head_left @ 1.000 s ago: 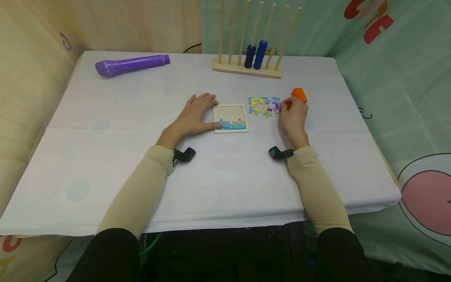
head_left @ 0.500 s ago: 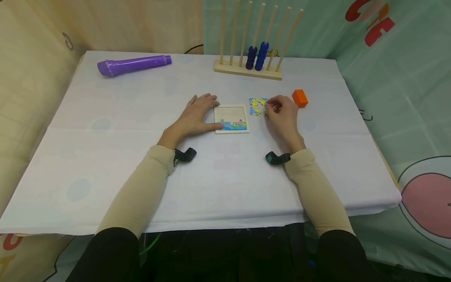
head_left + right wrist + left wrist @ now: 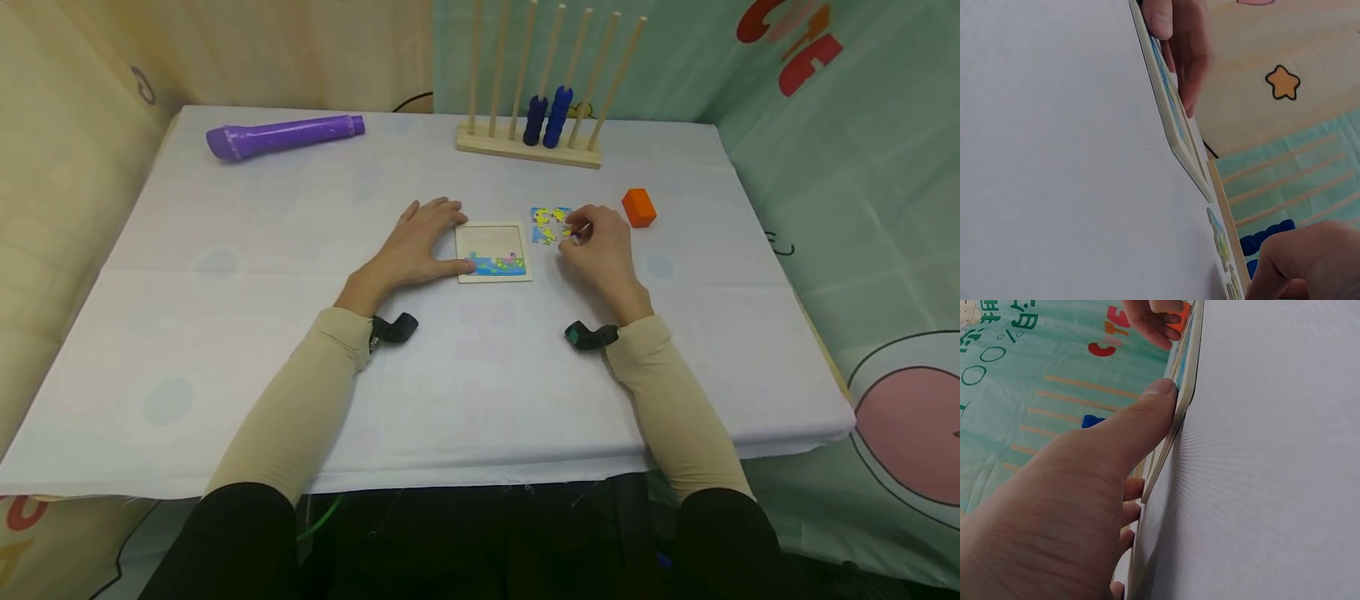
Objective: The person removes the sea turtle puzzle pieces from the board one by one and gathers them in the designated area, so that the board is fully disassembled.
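My left hand (image 3: 412,246) steadies a small wooden puzzle tray (image 3: 491,227). Its thumb (image 3: 1157,394) lies on the lower left rim, while the other fingers reach the tray's upper left corner. Jigsaw pieces in blue, green and pink fill the tray's bottom strip; bare wood shows above. Just right of the tray, my right hand (image 3: 603,254) pinches a small purple puzzle piece (image 3: 576,235) between thumb and fingers. Loose yellow and blue puzzle pieces (image 3: 543,227) lie on the cloth between tray and hand. The right hand partly covers this group.
An orange block (image 3: 639,207) sits right of my right hand. A wooden peg stand (image 3: 525,152) with dark blue beads on two rods stands at the back. A purple toy microphone (image 3: 285,137) lies back left. White cloth (image 3: 480,375) covers the table.
My right hand has moved left from beside the orange block to the loose pieces, and a purple piece shows between its fingers. My left hand stays on the tray.
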Available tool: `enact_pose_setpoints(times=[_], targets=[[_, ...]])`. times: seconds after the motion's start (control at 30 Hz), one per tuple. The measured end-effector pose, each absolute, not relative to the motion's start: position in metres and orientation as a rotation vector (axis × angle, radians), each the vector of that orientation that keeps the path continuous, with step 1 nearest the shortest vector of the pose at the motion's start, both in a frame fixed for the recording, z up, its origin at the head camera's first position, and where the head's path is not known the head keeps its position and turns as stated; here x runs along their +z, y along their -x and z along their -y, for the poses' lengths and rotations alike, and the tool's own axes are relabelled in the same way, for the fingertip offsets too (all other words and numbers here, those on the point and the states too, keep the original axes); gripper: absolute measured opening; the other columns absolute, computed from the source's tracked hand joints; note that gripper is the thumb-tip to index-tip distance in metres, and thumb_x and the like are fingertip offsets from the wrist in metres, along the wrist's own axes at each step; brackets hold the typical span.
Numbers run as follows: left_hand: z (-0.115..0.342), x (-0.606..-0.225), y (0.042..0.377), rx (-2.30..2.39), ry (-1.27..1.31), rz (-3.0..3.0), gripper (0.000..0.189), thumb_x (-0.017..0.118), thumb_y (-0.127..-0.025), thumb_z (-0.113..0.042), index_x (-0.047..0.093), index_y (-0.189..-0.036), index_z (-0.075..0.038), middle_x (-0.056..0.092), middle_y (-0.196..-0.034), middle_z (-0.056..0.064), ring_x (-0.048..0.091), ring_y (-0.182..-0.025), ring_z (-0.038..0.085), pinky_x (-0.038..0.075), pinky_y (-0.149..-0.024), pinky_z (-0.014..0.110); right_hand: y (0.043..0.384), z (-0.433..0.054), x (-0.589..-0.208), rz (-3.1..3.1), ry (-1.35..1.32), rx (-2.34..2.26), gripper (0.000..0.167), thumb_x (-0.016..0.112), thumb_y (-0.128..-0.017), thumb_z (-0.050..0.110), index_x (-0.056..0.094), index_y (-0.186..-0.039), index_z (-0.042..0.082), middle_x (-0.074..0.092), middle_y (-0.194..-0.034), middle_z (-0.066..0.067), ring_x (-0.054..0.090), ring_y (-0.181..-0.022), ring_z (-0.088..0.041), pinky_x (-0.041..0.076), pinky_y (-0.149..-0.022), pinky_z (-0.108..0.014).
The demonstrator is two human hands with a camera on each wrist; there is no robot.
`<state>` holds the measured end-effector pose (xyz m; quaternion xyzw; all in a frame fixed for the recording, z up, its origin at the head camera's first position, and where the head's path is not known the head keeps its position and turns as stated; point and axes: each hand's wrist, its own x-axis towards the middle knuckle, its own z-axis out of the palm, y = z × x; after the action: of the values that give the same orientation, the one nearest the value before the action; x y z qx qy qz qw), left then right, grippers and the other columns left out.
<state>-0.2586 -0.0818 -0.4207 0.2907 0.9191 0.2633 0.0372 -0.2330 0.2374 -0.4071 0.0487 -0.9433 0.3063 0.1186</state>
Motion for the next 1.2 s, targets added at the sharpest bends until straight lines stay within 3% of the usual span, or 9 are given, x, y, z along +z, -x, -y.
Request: enact_pose_setpoints(times=[0.7,1.2], targets=[[0.0813,-0.4248,0.2622,0.795,-0.903,-2.835,0.084,0.076,-0.089,-0.060,0.051,-0.152,-0.011,0.036,-0.170,0.009,0.017,-0.164,0.027,-0.002,-0.135,0.050,0.2326,-0.2378,-0.4070,2.790,-0.117,0.906,0.034,0.066,-0.087,0.003,0.071,-0.121,0.000,0.067,-0.113,-0.018,0.052,-0.103,-0.033,0.043,-0.094,-0.042],[0.0815,-0.4232,0.2610,0.806,-0.904,-2.831,0.083,0.077,-0.089,-0.059,0.051,-0.151,-0.010,0.036,-0.170,0.009,0.017,-0.164,0.027,-0.002,-0.135,0.050,0.2298,-0.2351,-0.4062,2.743,-0.157,0.920,0.030,0.067,-0.091,0.006,0.070,-0.119,-0.003,0.068,-0.112,-0.020,0.062,-0.094,-0.032,0.050,-0.086,-0.037]])
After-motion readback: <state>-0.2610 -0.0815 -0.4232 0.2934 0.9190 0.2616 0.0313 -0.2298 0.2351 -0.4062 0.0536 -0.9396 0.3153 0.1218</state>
